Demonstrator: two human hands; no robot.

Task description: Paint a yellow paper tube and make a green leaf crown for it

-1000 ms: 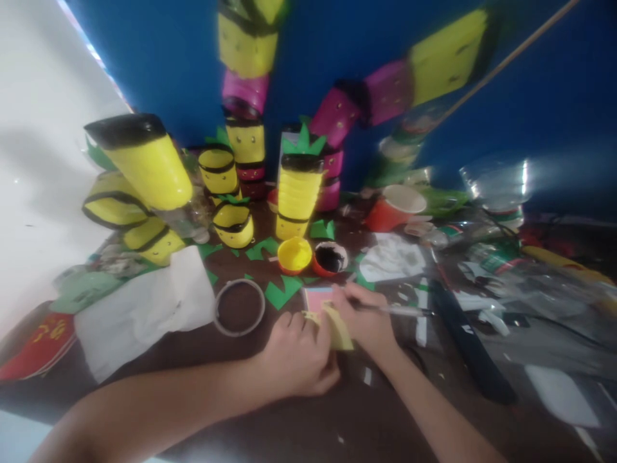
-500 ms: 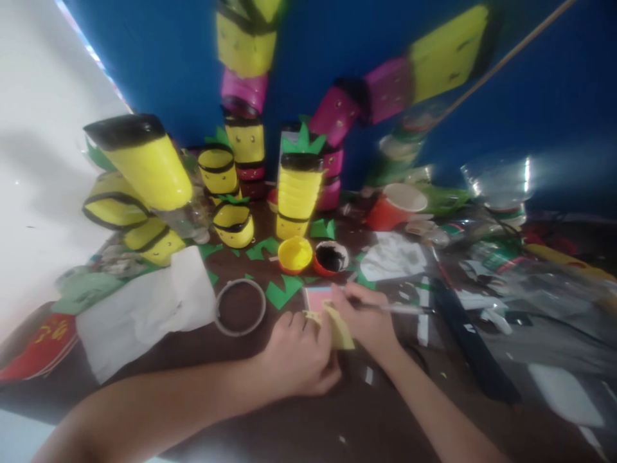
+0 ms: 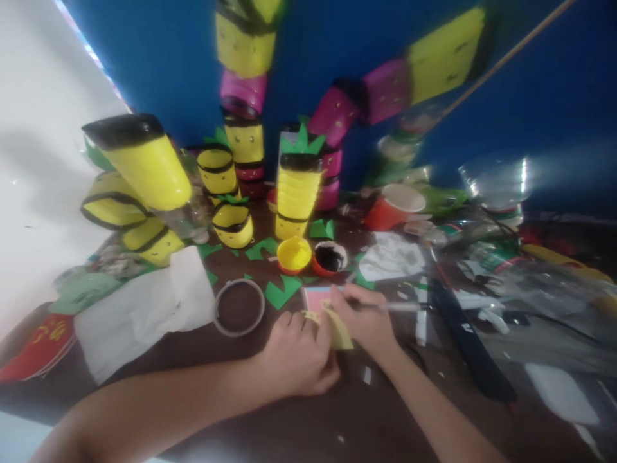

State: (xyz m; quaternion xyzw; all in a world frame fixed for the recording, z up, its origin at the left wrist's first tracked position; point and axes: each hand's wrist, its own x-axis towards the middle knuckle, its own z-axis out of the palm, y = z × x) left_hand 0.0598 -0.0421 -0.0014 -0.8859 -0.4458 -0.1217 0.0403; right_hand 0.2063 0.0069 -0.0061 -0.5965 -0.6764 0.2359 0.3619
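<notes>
My left hand (image 3: 299, 352) rests on the dark table with its fingers curled, holding a small piece of yellow paper (image 3: 342, 335). Just beyond, a pink and pale blue edge of paper (image 3: 317, 297) shows. My right hand (image 3: 365, 321) is closed round a slim, pale-handled tool (image 3: 402, 307) that points out to the right; its working tip is hidden by the fingers, so its kind is unclear. Behind the hands stand a cup of yellow paint (image 3: 294, 254) and a cup of black paint (image 3: 330, 258). Green paper cutouts (image 3: 283, 292) lie near the left hand.
A tape-like ring (image 3: 240, 307) and white paper (image 3: 149, 315) lie left. Yellow painted cups with faces (image 3: 233, 225) and a tall yellow container (image 3: 297, 193) stand behind. To the right are a black power strip (image 3: 475, 347), crumpled tissue (image 3: 391, 256), an orange-red cup (image 3: 385, 207) and clear plastic bottles (image 3: 496, 183).
Both hands keep the same place over the yellow paper. The whole view has shifted very slightly; nothing else visibly differs.
</notes>
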